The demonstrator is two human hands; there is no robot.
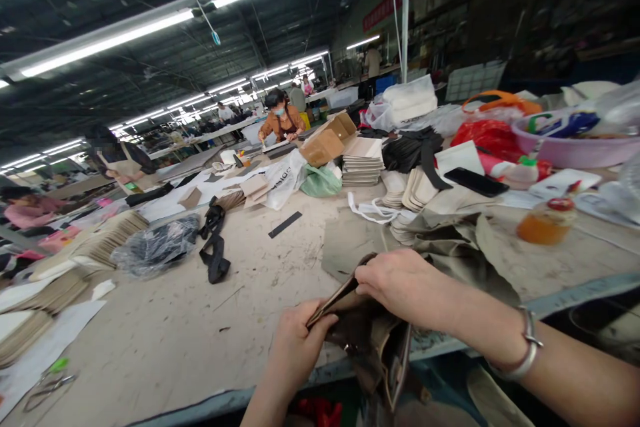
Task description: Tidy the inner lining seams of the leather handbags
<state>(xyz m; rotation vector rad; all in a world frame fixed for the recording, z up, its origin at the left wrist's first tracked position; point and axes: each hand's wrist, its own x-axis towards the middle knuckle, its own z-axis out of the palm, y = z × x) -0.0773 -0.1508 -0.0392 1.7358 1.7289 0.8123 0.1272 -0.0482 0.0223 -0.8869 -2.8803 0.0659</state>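
Left hand (297,340), lower middle of the frame: grip is clamping, thumb against fingers, on the left end of the upper edge of a brown workpiece (369,337). Right hand (400,284) is closing over the same edge farther right, fingers curling round it; its thumb isn't showing clearly. Neither grip is standing apart. Workpiece is sitting bottom centre, its folded lower part hanging at the front edge of the desk (260,320), inner layers gaping. Containers: lilac basin (575,151), right edge of the frame, is holding a blue-and-white packet (570,124) plus clear plastic; the rest in there is too jumbled to read. Glass jar (545,227), lower right of the basin, is holding amber liquid, red on its top. Cardboard box (327,139), upper middle, is lying tilted; can't tell what's inside. Green plastic bag (321,180) is bunching just below it, white printed bag (285,177) lying beside that. Clear plastic bag (157,244), left of centre, is wrapping something dark. Red plastic bag (487,144) is slumping just left of the basin, contents hidden. Black phone (477,182) is lying below that bag.
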